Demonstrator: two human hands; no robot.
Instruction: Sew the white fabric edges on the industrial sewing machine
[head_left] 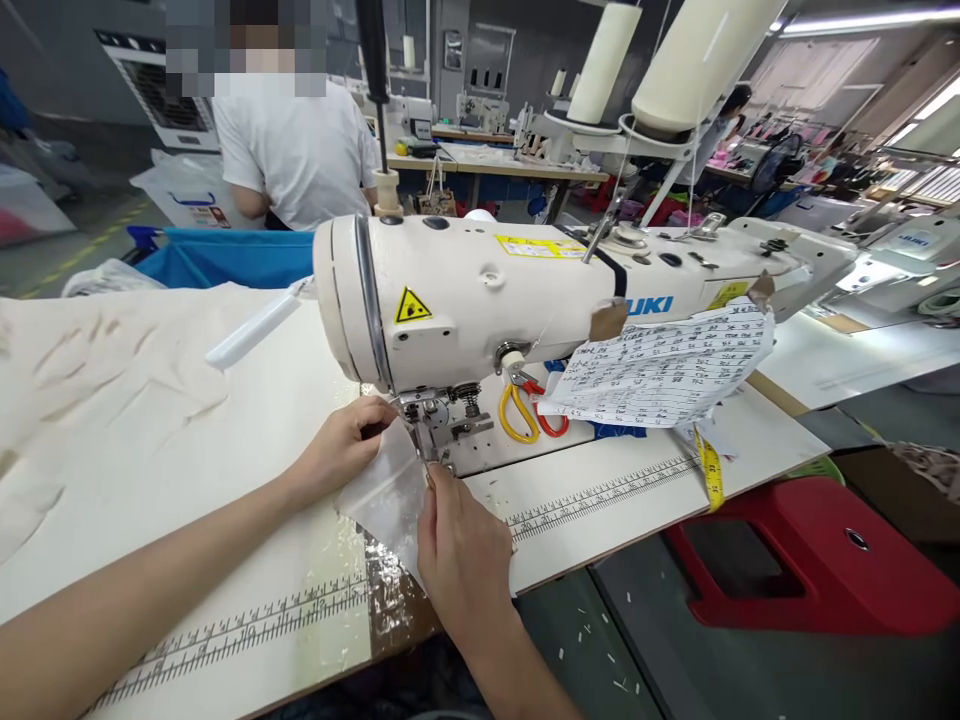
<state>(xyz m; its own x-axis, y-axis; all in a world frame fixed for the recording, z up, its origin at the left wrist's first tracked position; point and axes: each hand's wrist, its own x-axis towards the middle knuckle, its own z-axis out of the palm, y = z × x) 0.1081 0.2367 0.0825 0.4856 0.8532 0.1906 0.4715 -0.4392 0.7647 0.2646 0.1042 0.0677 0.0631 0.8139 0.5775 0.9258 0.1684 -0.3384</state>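
Note:
A white sewing machine [465, 290] spans the middle of the view, its needle area low at the left end. Just left of the needle, my left hand [349, 440] has its fingers closed on the upper edge of a sheer white fabric piece [390, 490]. My right hand [461, 540] is in front of the needle area, fingers bent together at the fabric's right edge; a small slim thing shows at its fingertips, too small to name. The fabric hangs between both hands over the table edge.
Scissors with yellow and red handles [519, 412] lie behind the needle area. Handwritten paper [660, 370] is taped to the machine, and a yellow measuring tape [709, 470] hangs below it. Pale cloth [97, 380] covers the left table. A red stool [817, 560] stands right; a person sits beyond.

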